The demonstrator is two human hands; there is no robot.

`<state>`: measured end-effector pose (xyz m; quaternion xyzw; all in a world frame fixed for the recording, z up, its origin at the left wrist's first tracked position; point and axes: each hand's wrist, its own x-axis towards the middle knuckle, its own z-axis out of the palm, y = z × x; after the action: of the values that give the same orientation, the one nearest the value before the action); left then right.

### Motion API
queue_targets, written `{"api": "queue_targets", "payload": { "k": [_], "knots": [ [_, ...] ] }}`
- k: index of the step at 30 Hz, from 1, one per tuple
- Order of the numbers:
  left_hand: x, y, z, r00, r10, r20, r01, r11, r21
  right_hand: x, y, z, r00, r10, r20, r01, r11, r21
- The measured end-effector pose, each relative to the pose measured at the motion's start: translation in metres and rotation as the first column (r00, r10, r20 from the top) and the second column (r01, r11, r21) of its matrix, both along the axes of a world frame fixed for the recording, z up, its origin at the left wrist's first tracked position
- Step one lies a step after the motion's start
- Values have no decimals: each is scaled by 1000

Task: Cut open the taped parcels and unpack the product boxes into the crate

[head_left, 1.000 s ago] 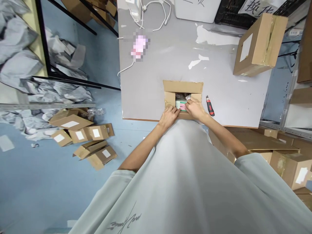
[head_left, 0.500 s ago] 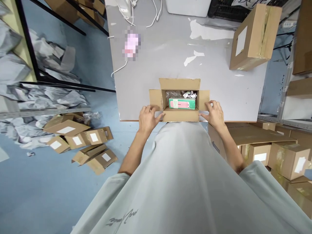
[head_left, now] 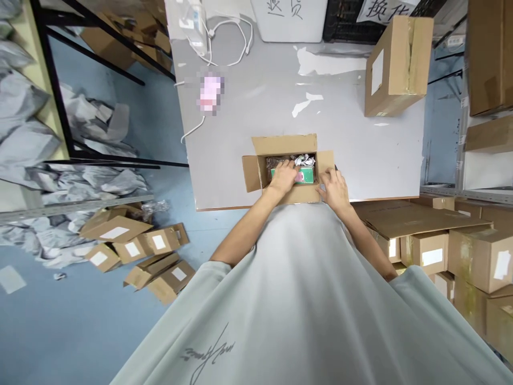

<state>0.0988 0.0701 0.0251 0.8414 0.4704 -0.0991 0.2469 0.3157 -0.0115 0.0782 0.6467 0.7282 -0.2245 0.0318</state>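
Observation:
A small open cardboard box [head_left: 285,144] sits at the near edge of the grey table [head_left: 248,123], its flaps spread. Inside lies a green and pink packet [head_left: 306,174] with crumpled plastic wrapping [head_left: 303,159] behind it. My left hand [head_left: 283,178] reaches into the box and rests on the packet, fingers curled over it. My right hand [head_left: 335,190] lies on the box's right flap and near corner, fingers pressed to the cardboard.
A taped carton [head_left: 395,67] stands at the table's far right. White cables [head_left: 230,32] and a white container [head_left: 290,18] lie at the back. Flattened boxes [head_left: 140,251] and grey bags [head_left: 60,160] litter the floor left; stacked cartons [head_left: 460,251] stand right.
Both hands spread the side flaps outward. Then my left hand moved from the left flap into the box onto the packet, and my right hand drew in to the right flap.

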Motion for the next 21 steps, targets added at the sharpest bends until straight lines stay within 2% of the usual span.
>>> {"api": "queue_targets", "payload": {
  "k": [6, 12, 17, 21],
  "knots": [
    [-6, 10, -10, 999, -13, -48, 12, 999, -32, -2, 1, -2, 1000, -6, -3, 6, 999, -36],
    [-11, 8, -17, 988, 154, -31, -156, 985, -72, -2, 2, -10, 997, 49, -52, -50, 998, -29],
    [-14, 7, -25, 993, 98, 61, -90, 988, -123, -1, 4, -17, 995, 53, -81, -52, 999, 16],
    [-10, 12, -27, 997, 54, 50, -45, 986, -161, 0, 4, -19, 996, 48, -74, -47, 999, 15]
  ]
}}
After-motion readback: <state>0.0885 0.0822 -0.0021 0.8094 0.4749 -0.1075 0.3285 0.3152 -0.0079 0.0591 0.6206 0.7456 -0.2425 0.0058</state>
